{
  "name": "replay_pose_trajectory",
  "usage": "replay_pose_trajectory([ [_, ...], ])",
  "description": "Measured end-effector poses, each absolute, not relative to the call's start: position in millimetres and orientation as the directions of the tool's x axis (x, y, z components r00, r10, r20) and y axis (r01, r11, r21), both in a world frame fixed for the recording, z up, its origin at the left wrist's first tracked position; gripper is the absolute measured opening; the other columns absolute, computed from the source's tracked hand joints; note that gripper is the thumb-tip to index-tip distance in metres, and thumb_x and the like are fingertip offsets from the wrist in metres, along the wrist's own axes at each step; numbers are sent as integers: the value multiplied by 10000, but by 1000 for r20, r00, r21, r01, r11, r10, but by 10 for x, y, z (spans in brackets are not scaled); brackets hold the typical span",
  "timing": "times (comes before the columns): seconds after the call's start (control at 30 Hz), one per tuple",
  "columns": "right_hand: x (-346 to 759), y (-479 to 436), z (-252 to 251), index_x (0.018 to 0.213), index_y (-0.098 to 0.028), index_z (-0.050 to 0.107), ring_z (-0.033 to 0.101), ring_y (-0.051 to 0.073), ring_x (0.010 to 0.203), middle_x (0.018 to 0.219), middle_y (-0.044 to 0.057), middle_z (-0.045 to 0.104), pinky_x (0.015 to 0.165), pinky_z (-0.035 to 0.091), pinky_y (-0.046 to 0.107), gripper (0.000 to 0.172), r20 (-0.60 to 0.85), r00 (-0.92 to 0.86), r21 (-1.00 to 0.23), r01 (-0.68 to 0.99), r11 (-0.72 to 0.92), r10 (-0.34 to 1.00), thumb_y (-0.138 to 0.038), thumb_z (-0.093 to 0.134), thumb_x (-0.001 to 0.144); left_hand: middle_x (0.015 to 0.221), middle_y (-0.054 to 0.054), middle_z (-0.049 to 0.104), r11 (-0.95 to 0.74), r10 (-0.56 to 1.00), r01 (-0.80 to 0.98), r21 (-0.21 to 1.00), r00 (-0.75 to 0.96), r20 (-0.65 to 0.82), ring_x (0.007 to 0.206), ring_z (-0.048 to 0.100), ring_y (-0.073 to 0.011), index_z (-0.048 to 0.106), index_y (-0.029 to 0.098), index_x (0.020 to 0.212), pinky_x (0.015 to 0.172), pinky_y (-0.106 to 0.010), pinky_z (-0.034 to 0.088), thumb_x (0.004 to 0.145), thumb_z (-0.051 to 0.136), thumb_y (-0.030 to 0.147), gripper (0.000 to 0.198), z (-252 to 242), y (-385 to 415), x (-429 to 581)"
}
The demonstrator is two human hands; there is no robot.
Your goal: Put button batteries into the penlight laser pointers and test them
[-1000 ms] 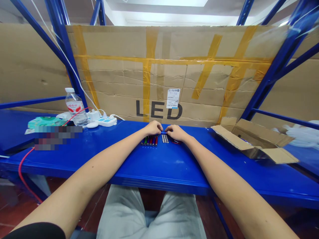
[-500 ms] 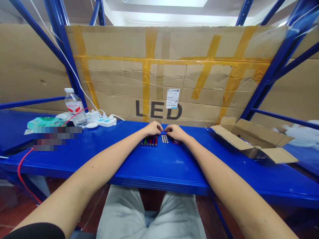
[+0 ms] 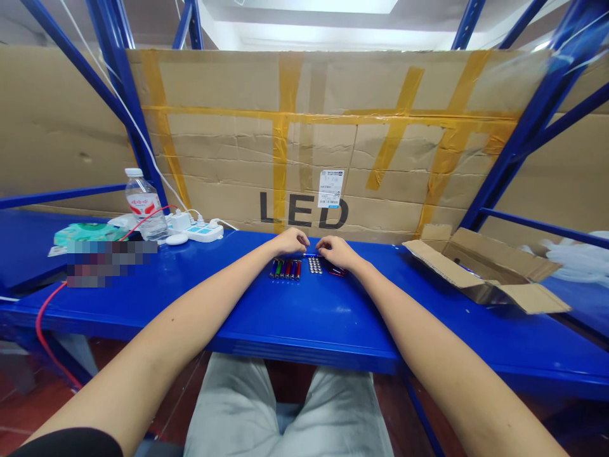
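Note:
A slim blue metallic tube (image 3: 311, 255) lies crosswise at the back of the table, between my hands. My left hand (image 3: 291, 241) is at its left end, fingers bent and apart, apparently just above it. At the other end is my right hand (image 3: 335, 250), curled with a gap between thumb and fingers; its grip on the tube looks loose. Small round silver pieces (image 3: 314, 265), like button cells, stand in rows just in front of the tube. Left of them is a row of coloured metallic tubes (image 3: 285, 269). Dark red pieces (image 3: 337, 271) are partly hidden under my right hand.
An open cardboard box (image 3: 480, 266) sits on the right of the blue table (image 3: 304, 324). To the left are a water bottle (image 3: 145, 206), a white power strip (image 3: 203, 232) and a green packet (image 3: 88, 233). A large cardboard panel (image 3: 228, 146) stands behind.
Both hands have loosened and drawn slightly up from the blue tube, which now sits lower between them. The other pieces have stayed in place.

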State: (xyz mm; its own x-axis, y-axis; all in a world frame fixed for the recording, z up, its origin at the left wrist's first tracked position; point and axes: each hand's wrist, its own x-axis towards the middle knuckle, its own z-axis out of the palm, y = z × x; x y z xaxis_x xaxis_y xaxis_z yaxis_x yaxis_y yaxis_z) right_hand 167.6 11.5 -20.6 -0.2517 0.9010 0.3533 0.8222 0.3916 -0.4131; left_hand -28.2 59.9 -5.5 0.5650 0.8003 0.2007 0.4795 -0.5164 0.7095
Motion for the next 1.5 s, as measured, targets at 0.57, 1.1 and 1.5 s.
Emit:
replay_pose_trajectory([
  [0.57,1303,-540,-149,1070,-192,753,526,204,900,900,82,626,835,402,320,347,360,-630,-109,705,701,689,-84,508,850,617,-10,677,-668,717,618,415,685,133,585,572,-121,759,155,714,548,-219,384,678,628,154,136,59,257,-446],
  [1.1,1434,-738,129,735,-177,662,581,128,660,723,-6,672,630,435,233,66,-11,-674,-533,629,566,738,-178,596,741,848,-76,706,-770,584,619,157,582,566,848,601,-200,751,162,807,796,-295,440,834,554,222,208,252,85,-351],
  [1.5,1788,-776,296,717,-187,574,568,141,565,585,-24,622,525,374,235,135,-426,-455,-435,861,264,782,-144,620,597,907,-72,720,-886,463,449,114,846,264,843,641,-190,754,193,859,768,-257,440,785,596,105,195,80,-76,-226],
])
